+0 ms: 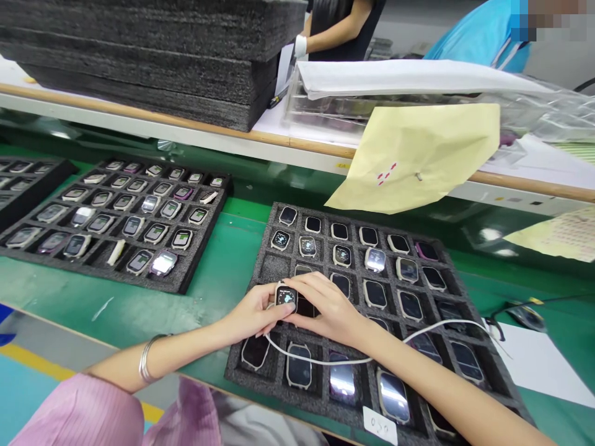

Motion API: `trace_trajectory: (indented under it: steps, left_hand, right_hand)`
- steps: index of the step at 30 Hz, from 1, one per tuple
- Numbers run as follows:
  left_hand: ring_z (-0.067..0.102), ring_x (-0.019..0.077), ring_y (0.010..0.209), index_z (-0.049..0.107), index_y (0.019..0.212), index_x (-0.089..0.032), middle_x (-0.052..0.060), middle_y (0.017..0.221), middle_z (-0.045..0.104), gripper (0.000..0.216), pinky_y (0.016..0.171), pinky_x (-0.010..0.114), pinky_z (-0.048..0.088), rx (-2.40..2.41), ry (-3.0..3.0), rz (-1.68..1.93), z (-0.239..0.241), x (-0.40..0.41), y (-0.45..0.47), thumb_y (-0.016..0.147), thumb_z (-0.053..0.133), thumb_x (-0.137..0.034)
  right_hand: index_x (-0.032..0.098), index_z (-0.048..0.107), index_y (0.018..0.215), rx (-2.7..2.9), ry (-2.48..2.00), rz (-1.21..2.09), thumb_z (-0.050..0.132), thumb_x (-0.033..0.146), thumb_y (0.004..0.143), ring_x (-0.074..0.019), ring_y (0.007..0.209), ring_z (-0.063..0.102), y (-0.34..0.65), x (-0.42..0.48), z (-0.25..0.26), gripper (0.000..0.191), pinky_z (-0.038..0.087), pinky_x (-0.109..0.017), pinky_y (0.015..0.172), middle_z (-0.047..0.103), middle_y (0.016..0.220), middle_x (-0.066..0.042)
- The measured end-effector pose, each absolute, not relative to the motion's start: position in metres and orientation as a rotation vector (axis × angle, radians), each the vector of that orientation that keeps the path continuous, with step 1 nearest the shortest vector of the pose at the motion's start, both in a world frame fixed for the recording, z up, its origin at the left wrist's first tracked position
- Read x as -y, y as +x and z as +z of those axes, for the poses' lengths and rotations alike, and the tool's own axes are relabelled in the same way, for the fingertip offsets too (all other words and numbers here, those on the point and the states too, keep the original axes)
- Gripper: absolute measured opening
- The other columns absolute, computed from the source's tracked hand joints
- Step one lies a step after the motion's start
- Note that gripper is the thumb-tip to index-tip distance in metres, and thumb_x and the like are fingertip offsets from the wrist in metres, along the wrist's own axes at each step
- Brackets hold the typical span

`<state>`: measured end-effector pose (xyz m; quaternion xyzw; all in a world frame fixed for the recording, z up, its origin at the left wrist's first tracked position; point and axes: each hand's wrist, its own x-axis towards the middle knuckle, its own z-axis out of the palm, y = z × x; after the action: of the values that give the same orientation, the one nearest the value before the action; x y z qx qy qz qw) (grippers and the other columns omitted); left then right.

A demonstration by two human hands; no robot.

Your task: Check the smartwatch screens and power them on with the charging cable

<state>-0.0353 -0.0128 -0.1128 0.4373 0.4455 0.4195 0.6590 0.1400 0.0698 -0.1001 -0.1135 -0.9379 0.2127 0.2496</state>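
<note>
Watch (286,296) in left hand (253,314); cable (325,362) crosses tray (274,267), envelope (418,155) behind.

You stood at a factory assembly line: a green conveyor belt (223,279) carried foam trays (238,365) filled with smartwatches (374,260), spare foam sheets (153,56) were stacked at the shelf's (316,146) left end, and co-workers (483,37) stood behind it.

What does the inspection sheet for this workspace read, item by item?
Surface: green belt, bearing foam trays.
Job's things: smartwatch with lit screen, held over near foam tray of watches.
Clutter: yellow paper; second foam tray.
Hands: left hand and right hand both grip the smartwatch.
Cables: white cable crosses the near tray.
Surroundings: stacked foam sheets on shelf; co-worker's arm behind.
</note>
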Motion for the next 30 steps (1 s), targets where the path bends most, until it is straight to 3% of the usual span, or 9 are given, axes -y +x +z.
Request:
trace_trajectory:
  steps: [20, 25, 30]
  left_hand:
    - [0.033, 0.0033, 0.033, 0.054, 0.097, -0.013, -0.008, 0.055, 0.042, 0.036, 0.031, 0.016, 0.024, -0.983, 0.975, 0.980, -0.118, 0.014, -0.035, 0.079, 0.063, -0.043]
    - [0.040, 0.0044, 0.049, 0.055, 0.097, -0.013, -0.002, 0.071, 0.052, 0.037, 0.043, 0.017, 0.031, -1.011, 1.015, 1.016, -0.120, 0.012, -0.034, 0.075, 0.070, -0.039]
    - [0.043, 0.0062, 0.057, 0.055, 0.095, -0.012, -0.001, 0.078, 0.056, 0.041, 0.052, 0.019, 0.034, -0.928, 0.982, 0.915, -0.121, 0.011, -0.033, 0.067, 0.077, -0.033]
  right_hand:
    - [0.012, 0.052, 0.119, 2.591, -0.340, 0.423, 0.060, 0.029, 0.088, -0.0270, 0.099, 0.055, 0.139, -0.068, -0.094, 0.036, 0.050, -0.042, 0.083, 0.057, 0.108, -0.016]
    - [0.016, 0.054, 0.116, 2.507, -0.304, 0.573, 0.065, 0.029, 0.083, -0.0242, 0.091, 0.057, 0.137, -0.080, -0.088, 0.036, 0.050, -0.040, 0.078, 0.058, 0.102, -0.011]
    - [0.015, 0.058, 0.108, 2.474, -0.644, 0.562, 0.068, 0.032, 0.083, -0.0218, 0.091, 0.057, 0.115, -0.102, -0.094, 0.032, 0.049, -0.037, 0.081, 0.057, 0.099, -0.009]
